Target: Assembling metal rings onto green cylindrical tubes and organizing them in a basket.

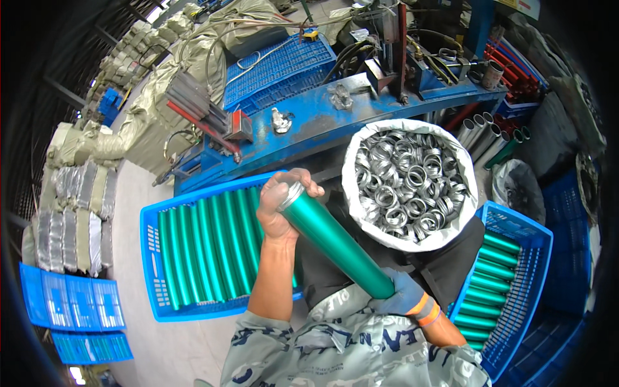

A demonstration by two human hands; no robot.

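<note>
A shiny green metal tube (338, 242) slants across my lap between both hands. My left hand (274, 209), bare, has its fingers closed around the tube's upper end. A silver ridged ring (292, 195) sits at that end, partly covered by the fingers. Around the lower end, my right hand (401, 295) is wrapped, in a blue-grey glove with an orange cuff. Just beyond the tube stands a white sack (350, 187) holding many loose silver rings (416, 176). To the left, a blue crate (149, 258) holds a row of green tubes (203, 248).
Another blue crate (538, 258) at the right holds more green tubes (483, 293). Ahead runs a blue metal bench (309, 119) with clamps and a red-edged fixture (238, 126). Bare metal pipes (477, 132) lean behind the sack. Stacked bundles (71, 219) stand far left.
</note>
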